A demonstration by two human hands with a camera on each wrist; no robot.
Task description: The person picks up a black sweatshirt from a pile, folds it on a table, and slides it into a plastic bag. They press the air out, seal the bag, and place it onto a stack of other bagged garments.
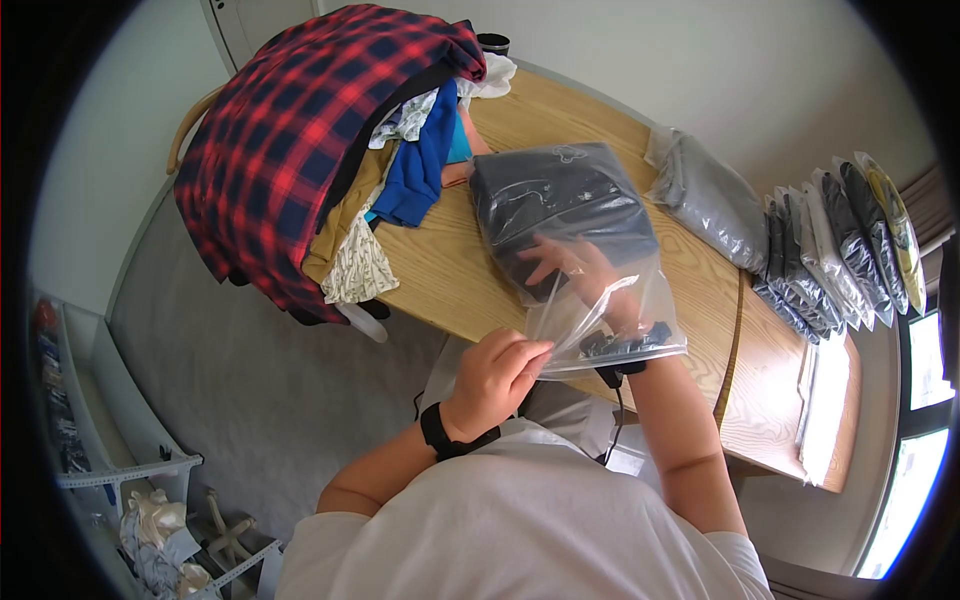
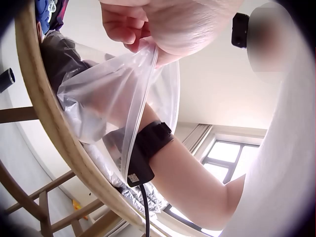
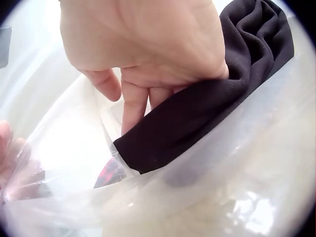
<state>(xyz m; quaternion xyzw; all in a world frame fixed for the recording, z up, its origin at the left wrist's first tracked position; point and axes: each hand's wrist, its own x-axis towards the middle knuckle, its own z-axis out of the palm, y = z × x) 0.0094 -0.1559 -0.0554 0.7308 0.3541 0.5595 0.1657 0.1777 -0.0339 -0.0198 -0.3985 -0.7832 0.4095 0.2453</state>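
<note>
A clear plastic bag lies on the wooden table with a folded black garment inside it. My left hand pinches the bag's open edge between thumb and fingers, pulling the film up in a taut fold, as the left wrist view also shows. Through the mouth, my right hand reaches inside up to the wrist, fingers extended against the garment. In the right wrist view its fingertips are hidden behind the folded edge of the black cloth.
A red plaid shirt covers a heap of clothes at the left, with a blue garment poking out. At the right lie a bagged grey garment and a row of bagged clothes. A storage bin stands lower left.
</note>
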